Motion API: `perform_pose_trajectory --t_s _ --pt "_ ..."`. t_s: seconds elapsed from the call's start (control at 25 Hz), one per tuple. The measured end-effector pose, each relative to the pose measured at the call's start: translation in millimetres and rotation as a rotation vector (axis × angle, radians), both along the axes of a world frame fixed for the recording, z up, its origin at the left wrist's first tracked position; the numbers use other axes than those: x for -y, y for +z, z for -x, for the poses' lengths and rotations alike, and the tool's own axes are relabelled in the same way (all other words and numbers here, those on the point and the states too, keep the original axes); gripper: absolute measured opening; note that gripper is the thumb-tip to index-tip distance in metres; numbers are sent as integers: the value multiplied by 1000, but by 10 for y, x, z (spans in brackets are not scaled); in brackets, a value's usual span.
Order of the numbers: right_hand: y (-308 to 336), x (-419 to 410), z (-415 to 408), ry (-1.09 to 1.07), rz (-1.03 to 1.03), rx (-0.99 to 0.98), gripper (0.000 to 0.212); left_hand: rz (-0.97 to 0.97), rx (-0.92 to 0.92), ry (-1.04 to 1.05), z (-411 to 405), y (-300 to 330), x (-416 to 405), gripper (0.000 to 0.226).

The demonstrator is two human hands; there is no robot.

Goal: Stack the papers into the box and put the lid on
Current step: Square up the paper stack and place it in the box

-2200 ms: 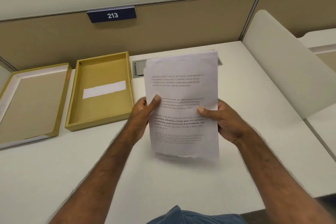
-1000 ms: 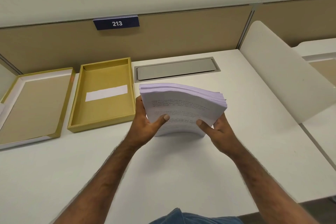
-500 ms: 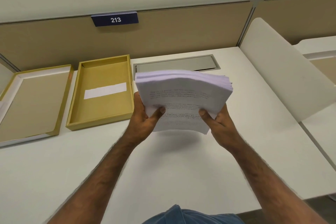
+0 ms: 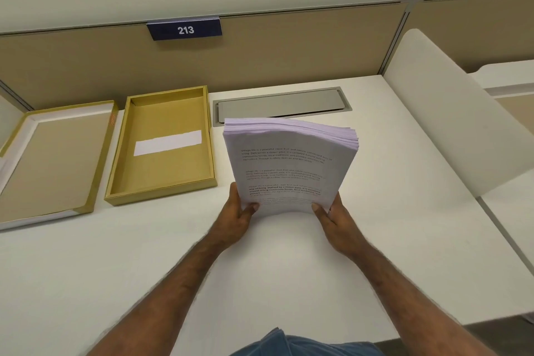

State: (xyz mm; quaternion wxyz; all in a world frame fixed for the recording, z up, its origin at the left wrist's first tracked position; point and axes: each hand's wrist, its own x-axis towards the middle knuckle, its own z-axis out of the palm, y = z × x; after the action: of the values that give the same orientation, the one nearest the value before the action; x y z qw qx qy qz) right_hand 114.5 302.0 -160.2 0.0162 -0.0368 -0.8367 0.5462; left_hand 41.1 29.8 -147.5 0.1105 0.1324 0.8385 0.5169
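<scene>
Both hands' fingers (image 4: 250,207) clamp thick bowed paper stack (image 4: 289,159); shallow rectangular cardboard box (image 4: 161,182) alongside.

Thick printed paper stack (image 4: 289,165) tilted upright, open gold box (image 4: 161,144), lid (image 4: 55,159) leftmost

White desk (image 4: 144,269), tan partition (image 4: 289,49), sign "213" (image 4: 185,29).

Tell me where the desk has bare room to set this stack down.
Bare desk runs right of the paper stack to the white divider, and in front of both hands. Crowded on the left: box and lid sit side by side.
</scene>
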Motion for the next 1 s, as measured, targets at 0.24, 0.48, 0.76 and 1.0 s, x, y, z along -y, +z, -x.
perform_pose_trajectory --t_s 0.24,0.48,0.76,1.0 --pt "22 -123 63 8 -101 -92 45 23 -85 56 39 9 53 52" --pt "-115 -17 5 21 -148 4 43 29 4 42 -43 -223 211 51" --pt "19 -101 -150 10 -124 13 39 -33 99 37 -105 -15 182 50" --pt "155 -249 -521 164 -96 104 37 -74 268 8 -656 63 275 39"
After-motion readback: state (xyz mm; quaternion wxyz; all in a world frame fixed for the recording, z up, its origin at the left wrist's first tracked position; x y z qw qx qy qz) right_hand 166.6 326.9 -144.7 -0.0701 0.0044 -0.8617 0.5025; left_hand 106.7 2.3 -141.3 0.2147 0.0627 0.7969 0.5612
